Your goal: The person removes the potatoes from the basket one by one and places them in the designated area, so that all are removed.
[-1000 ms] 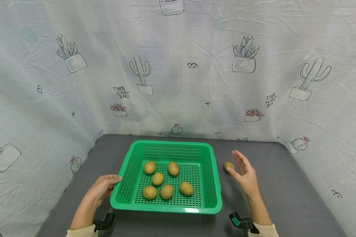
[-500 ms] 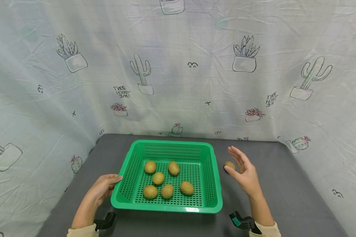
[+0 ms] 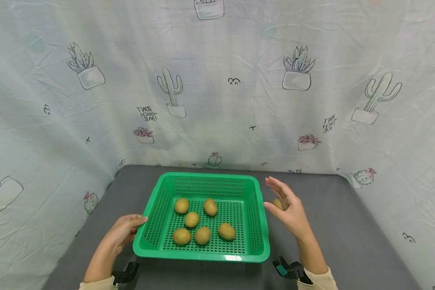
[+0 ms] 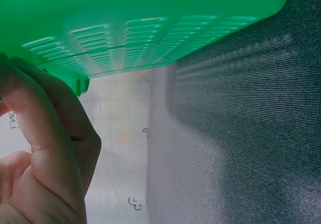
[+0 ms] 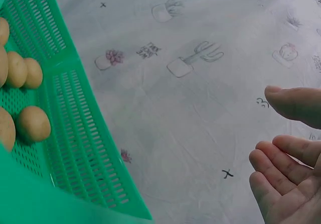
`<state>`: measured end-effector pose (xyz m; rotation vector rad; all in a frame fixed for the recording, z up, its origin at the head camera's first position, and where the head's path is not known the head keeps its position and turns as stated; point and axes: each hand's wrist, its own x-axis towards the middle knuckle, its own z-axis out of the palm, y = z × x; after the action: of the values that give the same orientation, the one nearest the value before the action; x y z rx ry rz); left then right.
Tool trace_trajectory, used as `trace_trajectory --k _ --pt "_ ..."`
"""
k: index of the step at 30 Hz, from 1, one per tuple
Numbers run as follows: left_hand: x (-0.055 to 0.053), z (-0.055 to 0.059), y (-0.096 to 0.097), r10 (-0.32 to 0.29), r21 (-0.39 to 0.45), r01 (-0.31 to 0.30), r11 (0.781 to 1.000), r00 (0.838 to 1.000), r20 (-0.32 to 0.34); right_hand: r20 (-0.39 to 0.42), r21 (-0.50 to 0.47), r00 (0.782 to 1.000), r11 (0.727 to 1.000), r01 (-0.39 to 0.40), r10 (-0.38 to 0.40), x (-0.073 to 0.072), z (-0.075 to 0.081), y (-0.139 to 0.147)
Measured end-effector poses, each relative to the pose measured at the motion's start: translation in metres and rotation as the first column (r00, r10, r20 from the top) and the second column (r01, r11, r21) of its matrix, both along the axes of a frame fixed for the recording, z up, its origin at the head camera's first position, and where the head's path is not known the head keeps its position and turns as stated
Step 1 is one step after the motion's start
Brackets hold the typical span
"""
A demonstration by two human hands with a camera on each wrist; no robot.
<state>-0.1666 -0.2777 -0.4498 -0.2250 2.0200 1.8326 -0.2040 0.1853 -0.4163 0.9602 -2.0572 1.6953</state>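
A green plastic basket with slotted walls holds several potatoes, spread over its floor. At the basket's left rim my left hand grips the edge, thumb on top and fingers curled underneath; the left wrist view shows these fingers against the green wall. Just off the right rim hovers my right hand, its thumb and fingers spread apart with nothing between them. Beyond that hand, a single potato lies on the table, partly hidden by the hand. The right wrist view shows the relaxed fingers and the basket's side.
A dark grey cloth covers the table and extends to both sides of the basket. Behind it and along the sides hangs a pale curtain printed with cacti. Black straps with camera mounts sit on both wrists.
My right hand has moved left, from beside the loose potato to near the basket's right rim, and covers more of that potato. The left hand keeps its grip; the basket has not visibly moved.
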Motion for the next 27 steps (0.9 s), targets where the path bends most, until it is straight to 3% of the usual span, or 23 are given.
trace_trajectory --k 13,22,27 --pt "0.000 -0.002 -0.002 -0.002 0.026 0.002 1.000 1.000 0.010 0.098 -0.066 0.991 0.994 -0.088 0.095 -0.025 -0.011 -0.018" --pt "0.001 -0.002 -0.002 -0.007 0.031 0.008 0.999 1.000 -0.015 0.246 -0.010 0.955 0.986 -0.169 0.166 -0.036 -0.016 -0.032" --pt "0.001 -0.003 -0.001 -0.002 0.018 0.002 1.000 1.000 -0.028 0.288 -0.008 0.938 0.980 -0.196 0.190 -0.044 -0.017 -0.041"
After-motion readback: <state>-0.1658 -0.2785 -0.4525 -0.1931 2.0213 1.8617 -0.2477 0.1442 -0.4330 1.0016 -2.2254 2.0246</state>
